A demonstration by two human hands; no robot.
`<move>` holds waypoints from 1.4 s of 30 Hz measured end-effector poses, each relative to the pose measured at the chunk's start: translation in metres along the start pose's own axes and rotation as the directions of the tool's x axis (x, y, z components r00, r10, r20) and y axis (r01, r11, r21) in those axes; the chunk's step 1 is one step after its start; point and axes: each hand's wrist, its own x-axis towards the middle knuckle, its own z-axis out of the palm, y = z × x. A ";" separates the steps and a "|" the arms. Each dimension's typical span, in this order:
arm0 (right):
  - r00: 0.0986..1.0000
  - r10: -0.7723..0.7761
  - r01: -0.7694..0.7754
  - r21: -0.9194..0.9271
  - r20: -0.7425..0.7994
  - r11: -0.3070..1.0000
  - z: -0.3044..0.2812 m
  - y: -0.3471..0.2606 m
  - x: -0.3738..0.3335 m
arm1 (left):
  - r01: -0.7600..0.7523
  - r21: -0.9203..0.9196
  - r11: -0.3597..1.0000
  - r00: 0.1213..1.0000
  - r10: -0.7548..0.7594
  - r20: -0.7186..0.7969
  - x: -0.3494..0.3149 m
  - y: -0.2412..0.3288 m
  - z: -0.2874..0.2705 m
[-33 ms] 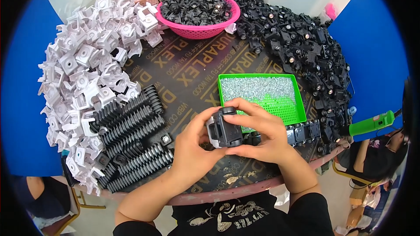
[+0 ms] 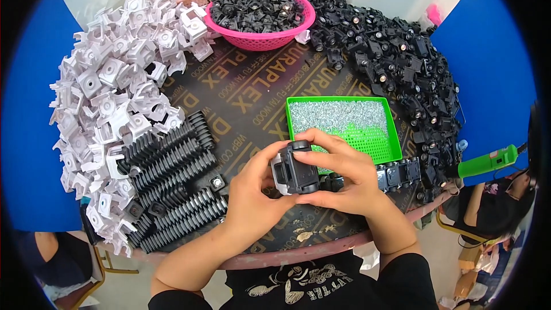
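Both hands hold one small toy car (image 2: 297, 167), above the table's near middle. It has a black underside with round black wheels, and a pale grey-white part shows along its left side. My left hand (image 2: 249, 195) is closed about that pale side, its thumb near the lower end. The fingers of my right hand (image 2: 353, 178) wrap the other side, thumb by the lower wheel. Just behind my right hand lies a green tray (image 2: 394, 132) of small silvery screws (image 2: 338, 112), partly covered by the fingers. Several dark assembled pieces (image 2: 396, 175) line up right of that hand.
White plastic shells (image 2: 115, 72) heap up at left, beside rows of black ribbed pieces (image 2: 172, 181). A pink basket (image 2: 261, 40) of black parts stands at the back. Black wheeled parts (image 2: 396, 63) pile along the right. A green power screwdriver (image 2: 488, 163) juts in at the right edge.
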 end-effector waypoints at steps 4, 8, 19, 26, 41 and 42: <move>0.998 -0.044 0.040 -0.104 -0.034 0.994 -0.004 -0.002 0.000 | -0.070 0.077 0.995 0.997 0.072 -0.024 0.000 -0.002 0.000; 1.000 -0.014 0.015 -0.060 0.013 0.998 -0.003 0.000 -0.001 | -0.114 0.027 0.993 0.993 0.115 -0.038 0.000 -0.003 0.001; 0.990 0.141 -0.141 -0.124 -0.010 0.982 0.010 -0.005 -0.005 | -0.164 -0.080 0.983 0.985 0.158 -0.075 0.002 -0.005 0.002; 0.947 0.139 -0.183 -0.130 -0.290 0.974 0.033 -0.030 -0.018 | -0.502 0.348 0.792 0.794 0.582 -0.177 -0.001 -0.020 0.005; 0.839 0.271 -0.334 -0.053 -0.473 0.941 -0.014 -0.059 -0.069 | -0.469 0.411 0.781 0.880 0.453 0.143 -0.027 -0.005 0.042; 0.791 0.236 -0.435 -0.247 -0.564 0.866 -0.029 -0.054 -0.074 | -0.462 0.399 0.792 0.883 0.451 0.127 -0.029 -0.011 0.043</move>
